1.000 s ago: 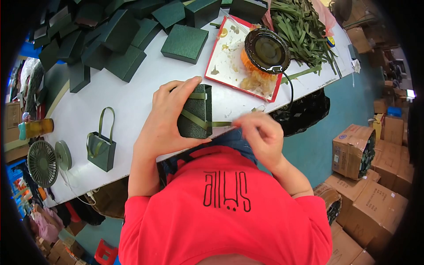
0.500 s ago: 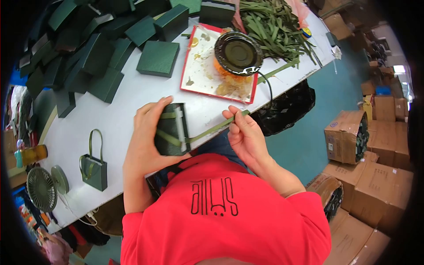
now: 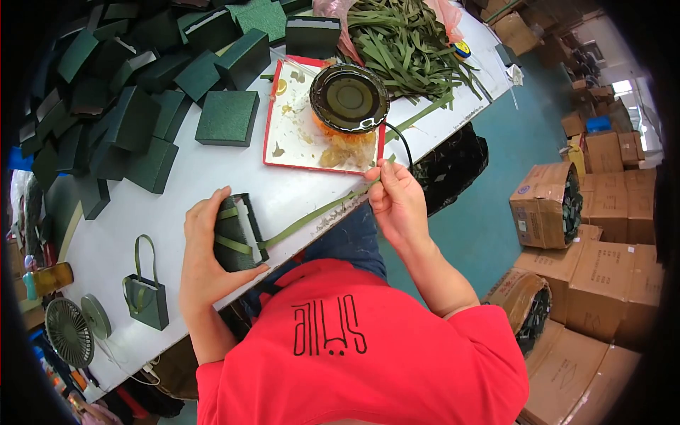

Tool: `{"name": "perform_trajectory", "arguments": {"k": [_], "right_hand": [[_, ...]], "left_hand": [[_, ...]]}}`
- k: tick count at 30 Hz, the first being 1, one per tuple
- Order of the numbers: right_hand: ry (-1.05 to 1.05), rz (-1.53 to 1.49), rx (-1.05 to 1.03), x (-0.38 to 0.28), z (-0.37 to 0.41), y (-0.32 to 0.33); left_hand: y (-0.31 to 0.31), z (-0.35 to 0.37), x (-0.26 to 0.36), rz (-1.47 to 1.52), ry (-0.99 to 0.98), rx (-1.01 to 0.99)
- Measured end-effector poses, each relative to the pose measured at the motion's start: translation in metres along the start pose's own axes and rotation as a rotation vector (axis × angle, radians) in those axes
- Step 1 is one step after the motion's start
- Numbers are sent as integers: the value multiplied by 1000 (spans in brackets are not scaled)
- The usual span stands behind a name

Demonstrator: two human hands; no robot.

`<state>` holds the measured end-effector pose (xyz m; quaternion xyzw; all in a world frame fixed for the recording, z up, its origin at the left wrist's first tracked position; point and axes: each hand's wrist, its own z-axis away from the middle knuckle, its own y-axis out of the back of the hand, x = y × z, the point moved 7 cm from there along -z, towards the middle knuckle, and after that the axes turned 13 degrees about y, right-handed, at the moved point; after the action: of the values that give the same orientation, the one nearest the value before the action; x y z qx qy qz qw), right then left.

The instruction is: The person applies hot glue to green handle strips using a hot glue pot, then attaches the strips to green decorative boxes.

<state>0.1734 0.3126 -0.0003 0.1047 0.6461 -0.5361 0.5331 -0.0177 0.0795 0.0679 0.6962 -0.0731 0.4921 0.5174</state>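
Note:
My left hand [image 3: 200,251] is wrapped around a small dark green box [image 3: 228,228] at the table's front edge, thumb below and fingers along its far side. A pale strip runs along the box's right side, and bands of green ribbon cross its face. From the box, a long green ribbon [image 3: 312,217] stretches up and to the right. Its other end is pinched between the thumb and fingers of my right hand [image 3: 400,202], just below the red-rimmed tray. To the left of my left hand stands a small green bag-shaped box [image 3: 149,304] with ribbon handles.
A round black pot [image 3: 350,99] with dark contents sits on the stained red-rimmed tray [image 3: 285,131]. Behind it lies a heap of green ribbons [image 3: 404,42]. Many green boxes [image 3: 227,117] are piled at far left. A small fan [image 3: 69,333] stands at left; cartons [image 3: 542,205] fill the right.
My right hand has drawn the ribbon farther from the box, so a longer stretch shows. My left hand and the box have shifted left and down in view, as the camera view moved.

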Motion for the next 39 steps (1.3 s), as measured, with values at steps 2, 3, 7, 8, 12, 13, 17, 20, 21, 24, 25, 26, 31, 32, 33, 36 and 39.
{"name": "perform_trajectory", "arguments": {"k": [2, 3, 7, 8, 12, 13, 17, 20, 21, 24, 25, 26, 31, 32, 33, 36, 39], "right_hand": [[-21, 112, -27, -6, -9, -3], [-21, 167, 4, -8, -12, -3], [21, 336, -29, -22, -29, -6], [27, 354, -43, -24, -32, -6], [37, 450, -72, -28, -45, -9], [25, 472, -84, -29, -47, -10], [22, 509, -112, -26, -55, -10], [17, 514, -81, -26, -57, -12], [13, 505, -73, -24, -58, -12], [-12, 468, -47, -21, -60, -9], [-26, 448, -39, -20, -60, -9], [-40, 428, -31, -20, -61, -9], [-29, 317, -18, -17, -59, -7], [-11, 297, -17, -18, -57, -8], [14, 308, -40, -20, -53, -10], [50, 362, -148, -27, -31, -25], [-56, 429, -357, -23, -5, -48]], "left_hand": [[-6, -3, 11, 42, 9, -22], [-9, -4, 16, 40, -51, -25], [-23, -8, 30, 22, -102, -101], [-26, -9, 33, 17, -112, -117], [-35, -12, 47, 3, -141, -172], [-37, -13, 49, 11, -166, -178], [-40, -14, 57, 13, -198, -204], [-41, -14, 57, 12, -213, -197], [-41, -13, 57, 14, -220, -190], [-40, -13, 55, 0, -223, -184], [-40, -13, 55, 0, -217, -185], [-40, -13, 54, -1, -213, -185], [-38, -13, 52, 16, -204, -174], [-36, -13, 51, 17, -192, -176], [-35, -13, 50, 17, -178, -177], [-31, -13, 48, 80, -175, -181], [-29, -14, 47, 217, -232, -190]]}}
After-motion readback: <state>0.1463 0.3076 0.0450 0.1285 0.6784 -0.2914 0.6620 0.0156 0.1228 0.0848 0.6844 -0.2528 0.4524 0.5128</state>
